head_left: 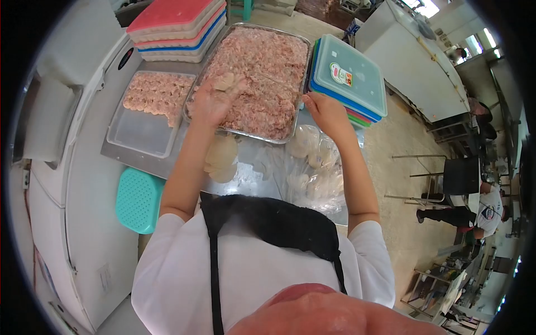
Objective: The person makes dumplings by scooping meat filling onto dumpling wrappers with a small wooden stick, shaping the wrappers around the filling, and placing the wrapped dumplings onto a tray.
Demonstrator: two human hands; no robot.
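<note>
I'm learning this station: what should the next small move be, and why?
Probably bring a little meat to the wrapper with the right hand: the left hand holds this seemingly bare wrapper over the meat, and the nearby plastic tray is only partly filled.

Room: a working food-production kitchen, by its look, bigger than a home's.
Worktable [248, 181]: metal, bearing a broad metal tray [254, 135] heaped with minced meat [268, 56].
Pale dough-like rounds [221, 159]: piled near the tray, with more in clear plastic [318, 192] to the right.
Stacks: plastic boxes [178, 33] far left, coloured lids [357, 84] far right.
Black apron [268, 223]: worn by the person at the table.
Right side: open floor [391, 145], another worker [491, 209], metal-framed stands [432, 285].
</note>
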